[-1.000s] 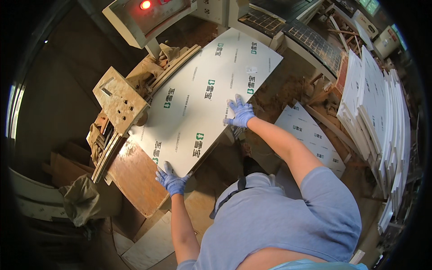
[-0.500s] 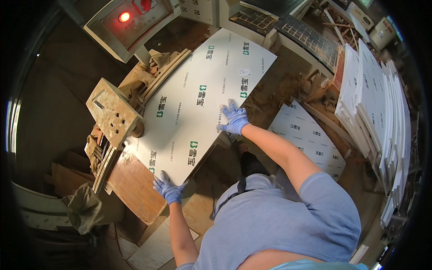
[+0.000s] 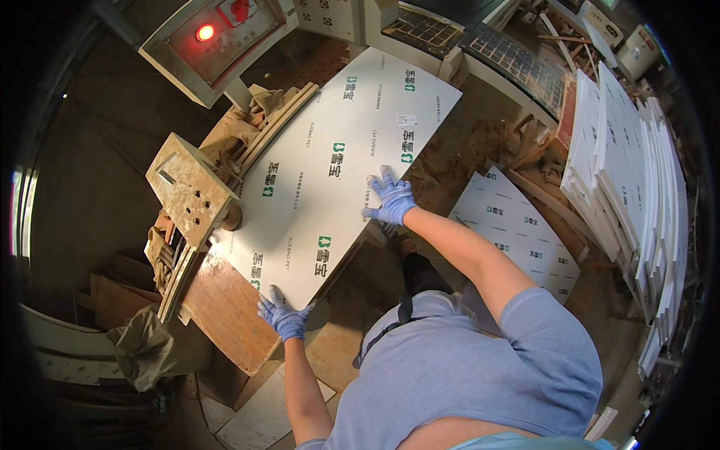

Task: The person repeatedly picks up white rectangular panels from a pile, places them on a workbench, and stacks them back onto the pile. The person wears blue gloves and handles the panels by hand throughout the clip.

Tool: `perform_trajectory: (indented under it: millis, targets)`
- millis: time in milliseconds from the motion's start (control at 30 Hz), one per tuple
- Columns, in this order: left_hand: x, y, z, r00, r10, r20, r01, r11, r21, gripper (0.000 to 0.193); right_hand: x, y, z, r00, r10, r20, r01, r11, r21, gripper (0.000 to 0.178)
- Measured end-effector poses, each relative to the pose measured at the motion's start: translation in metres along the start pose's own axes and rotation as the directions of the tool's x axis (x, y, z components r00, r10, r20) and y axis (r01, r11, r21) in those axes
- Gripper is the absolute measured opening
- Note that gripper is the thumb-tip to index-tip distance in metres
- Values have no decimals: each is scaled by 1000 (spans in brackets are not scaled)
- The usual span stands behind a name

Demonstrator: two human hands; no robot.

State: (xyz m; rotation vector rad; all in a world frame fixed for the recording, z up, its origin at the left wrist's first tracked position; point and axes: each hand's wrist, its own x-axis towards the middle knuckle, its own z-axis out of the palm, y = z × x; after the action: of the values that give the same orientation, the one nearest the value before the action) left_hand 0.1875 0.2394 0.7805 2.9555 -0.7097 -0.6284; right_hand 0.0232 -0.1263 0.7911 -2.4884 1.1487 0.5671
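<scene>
A large white board [image 3: 300,214] with printed green and black marks lies flat on a wooden work surface [image 3: 229,311]. My left hand [image 3: 285,318], in a blue and grey glove, rests at the board's near corner with its fingers spread. My right hand [image 3: 391,202], gloved alike, lies on the board along its right edge. Its fingers are stretched out and apart on the printed face. Neither hand is wrapped round anything. The underside of the board is hidden.
A dusty control box [image 3: 191,187] stands at the board's left, and a panel with a lit red lamp [image 3: 205,32] rises behind it. Stacked white boards [image 3: 626,187] lean at the right. Another printed board [image 3: 517,232] lies low beside my right arm. A dark gridded machine bed [image 3: 517,71] is beyond.
</scene>
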Motion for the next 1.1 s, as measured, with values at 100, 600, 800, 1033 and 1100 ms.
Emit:
perform_trajectory:
  millis: [100, 600, 800, 1033, 1100]
  targets:
    - [-1, 3, -3, 1000, -7, -5, 7, 1000, -18, 131, 2, 1, 4, 1000, -8, -14, 7, 1000, -6, 100]
    - [-1, 3, 1, 1000, -4, -18, 4, 1000, 13, 133, -1, 1, -1, 1000, -4, -23, 3, 1000, -17, 100]
    - [-2, 2, 0, 1000, -8, -16, 8, 1000, 6, 132, 1, 2, 2, 999, -14, -42, 13, 1000, -8, 100]
    - [-5, 0, 2, 998, 23, -55, -24, 999, -23, 130, 3, 3, 6, 999, -12, -49, 12, 1000, -2, 100]
    - [-6, 3, -1, 997, 30, -66, -32, 999, -32, 130, 3, 4, 6, 999, -8, -42, 8, 1000, 2, 101]
